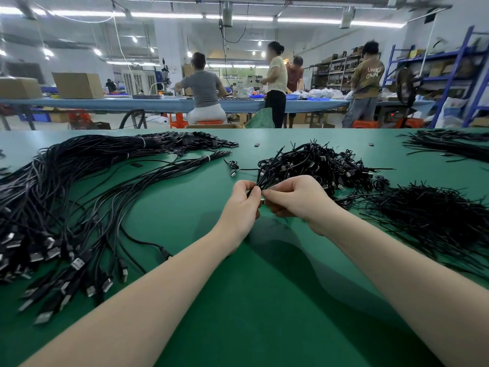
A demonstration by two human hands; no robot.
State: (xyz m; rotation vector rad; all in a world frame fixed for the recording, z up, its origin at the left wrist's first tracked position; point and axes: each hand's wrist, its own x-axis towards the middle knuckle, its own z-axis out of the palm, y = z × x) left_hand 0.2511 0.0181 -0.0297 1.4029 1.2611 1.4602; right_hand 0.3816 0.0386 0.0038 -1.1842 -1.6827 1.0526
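Both hands meet above the middle of the green table (pixel 238 300). My left hand (pixel 242 205) pinches a small bundle of thin black cable (pixel 267 178) between thumb and fingers. My right hand (pixel 293 197) holds the same bundle from the right, fingers curled around it. The cable's loose ends stick up and away from my hands toward a tangled pile of coiled black USB cables (pixel 322 165) just behind them.
A large fan of long black USB cables (pixel 66 207) with metal plugs covers the left side. A heap of thin black ties (pixel 434 218) lies at the right, more cables (pixel 455 147) at far right. One coiled cable (pixel 232 168) lies alone. People work at a blue bench beyond.
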